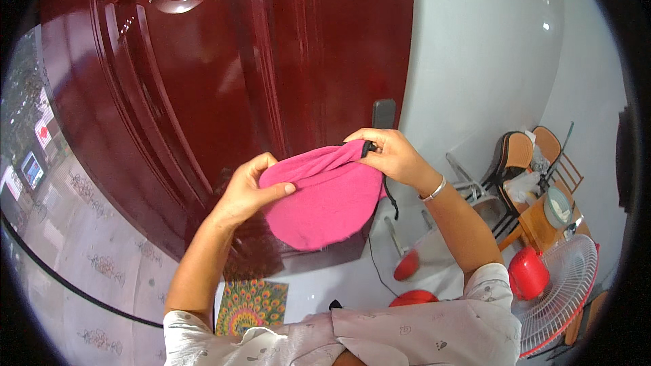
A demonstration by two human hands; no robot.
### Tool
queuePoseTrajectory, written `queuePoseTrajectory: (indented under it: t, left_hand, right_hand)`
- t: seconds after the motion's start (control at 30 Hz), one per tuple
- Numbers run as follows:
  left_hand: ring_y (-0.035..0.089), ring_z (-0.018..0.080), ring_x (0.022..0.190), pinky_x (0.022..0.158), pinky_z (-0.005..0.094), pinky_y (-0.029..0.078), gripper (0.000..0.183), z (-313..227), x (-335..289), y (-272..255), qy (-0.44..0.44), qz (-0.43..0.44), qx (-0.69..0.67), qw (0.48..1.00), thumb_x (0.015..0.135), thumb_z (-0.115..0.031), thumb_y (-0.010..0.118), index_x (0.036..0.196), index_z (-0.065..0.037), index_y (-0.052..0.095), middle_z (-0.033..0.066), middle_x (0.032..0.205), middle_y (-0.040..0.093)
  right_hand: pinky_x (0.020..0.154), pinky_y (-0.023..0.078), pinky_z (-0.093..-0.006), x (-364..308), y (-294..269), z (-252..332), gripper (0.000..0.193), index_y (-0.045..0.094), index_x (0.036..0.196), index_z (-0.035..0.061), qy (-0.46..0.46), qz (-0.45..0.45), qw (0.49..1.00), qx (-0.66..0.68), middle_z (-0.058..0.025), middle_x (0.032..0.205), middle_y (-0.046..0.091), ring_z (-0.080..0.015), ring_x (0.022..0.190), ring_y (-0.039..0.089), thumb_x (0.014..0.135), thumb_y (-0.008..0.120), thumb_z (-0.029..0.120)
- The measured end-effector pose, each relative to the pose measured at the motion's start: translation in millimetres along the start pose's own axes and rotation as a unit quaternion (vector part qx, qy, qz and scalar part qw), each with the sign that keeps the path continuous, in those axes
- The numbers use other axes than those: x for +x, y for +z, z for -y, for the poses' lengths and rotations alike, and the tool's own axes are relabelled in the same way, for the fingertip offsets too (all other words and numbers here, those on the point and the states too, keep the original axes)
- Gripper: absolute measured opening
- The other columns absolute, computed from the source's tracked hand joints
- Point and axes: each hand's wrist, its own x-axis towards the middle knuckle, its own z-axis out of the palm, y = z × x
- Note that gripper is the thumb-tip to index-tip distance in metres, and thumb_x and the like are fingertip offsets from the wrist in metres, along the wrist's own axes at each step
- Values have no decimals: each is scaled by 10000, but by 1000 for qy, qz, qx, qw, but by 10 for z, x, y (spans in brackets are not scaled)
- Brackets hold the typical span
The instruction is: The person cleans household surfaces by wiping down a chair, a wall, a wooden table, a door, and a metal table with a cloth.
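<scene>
Both my hands hold up a soft pink cloth piece (322, 210) with a rounded lower edge, a fold along its top and some black trim at its right end. My left hand (245, 193) grips the left end, thumb on the front and fingers mostly hidden behind the fabric. At the upper right corner, my right hand (393, 156) pinches the cloth next to the black trim. A thin black cord (392, 196) dangles below this hand. Whether the piece is a pouch or a cap, I cannot tell.
A dark red panelled door (196, 74) stands in front of me. At the right are a red-and-white fan (563, 291), chairs (515, 152) and a small wooden table (536, 227) with a bowl (558, 207). A peacock-patterned mat (251, 305) lies on the floor at the lower left.
</scene>
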Motion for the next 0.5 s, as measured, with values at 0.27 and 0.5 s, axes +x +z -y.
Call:
queuePoseTrajectory:
  t: [0.27,0.5]
  left_hand:
    - [512,36,741,683,214,425,242,-508,623,-1138,41,70,90,993,814,-142,791,846,-115,552,-73,808,580]
    - [525,19,688,567,206,405,84,-787,1096,-1351,111,-90,52,988,924,-150,660,929,-97,596,-56,783,600]
  right_hand:
    - [563,378,-245,797,-242,-86,124,643,958,18,-53,-243,936,-248,10,659,506,-46,611,444,886,613,114]
    - [439,382,-221,1233,-370,204,175,548,1107,20,-26,-288,951,114,3,682,554,-98,513,533,999,508,152]
